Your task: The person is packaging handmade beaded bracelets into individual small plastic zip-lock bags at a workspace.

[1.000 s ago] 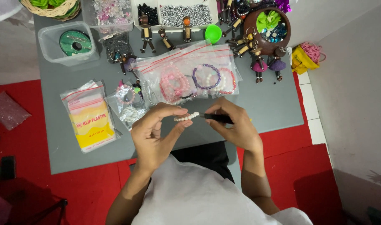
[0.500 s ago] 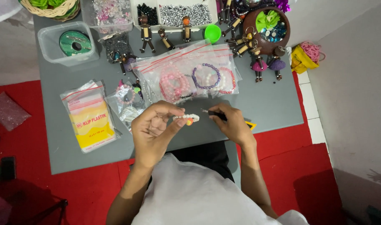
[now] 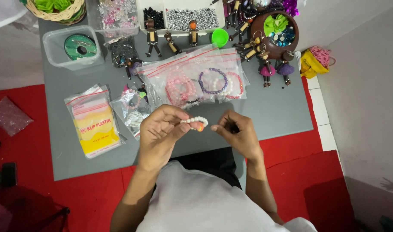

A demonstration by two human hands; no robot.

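My left hand (image 3: 162,131) pinches a short strand of small white beads (image 3: 192,121) with an orange bead (image 3: 199,127) at its end, held just above the grey tabletop (image 3: 273,107). My right hand (image 3: 241,137) hovers a little to the right of the strand, fingers curled around a small dark tool (image 3: 234,127) that is mostly hidden. The two hands are close but not touching.
Clear zip bags of pink, purple and white bracelets (image 3: 196,79) lie just beyond the hands. A yellow pack of bags (image 3: 94,124) is at left. Farther back: a clear tub with a green spool (image 3: 78,46), bead trays (image 3: 192,17), wooden dolls (image 3: 170,41), a brown bowl (image 3: 276,32). Red carpet (image 3: 321,172) surrounds the table.
The right hand has drawn in toward the bead strand and closed around the dark tool, which showed longer before. The orange bead now shows at the strand's end.
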